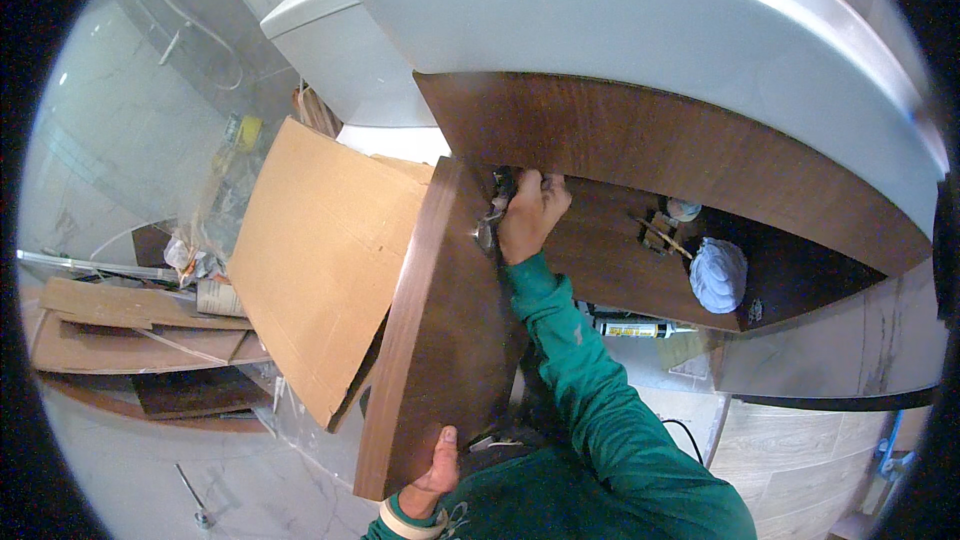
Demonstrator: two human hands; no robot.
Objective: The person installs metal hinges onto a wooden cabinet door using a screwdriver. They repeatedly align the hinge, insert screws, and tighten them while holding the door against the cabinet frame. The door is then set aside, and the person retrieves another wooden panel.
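A brown wood-grain cabinet door (450, 330) stands swung out from a cabinet of the same colour. My left hand (437, 470) grips the door near its lower end, thumb on the inner face. At the door's upper end, a metal hinge (487, 230) joins it to the cabinet. My right hand (537, 215) is closed at this hinge, fingers curled inside the cabinet opening below the brown front panel (640, 135). Its fingertips are partly hidden. A dark part (503, 180) of the hinge shows beside the fingers.
A white basin (620, 15) overhangs the cabinet. Inside lie a bundled pale cloth (718, 275) and a brush-like stick (675, 245). A white tube (632, 329) lies below. Left of the door leans a cardboard sheet (325, 260); more flattened cardboard (140, 345) lies farther left.
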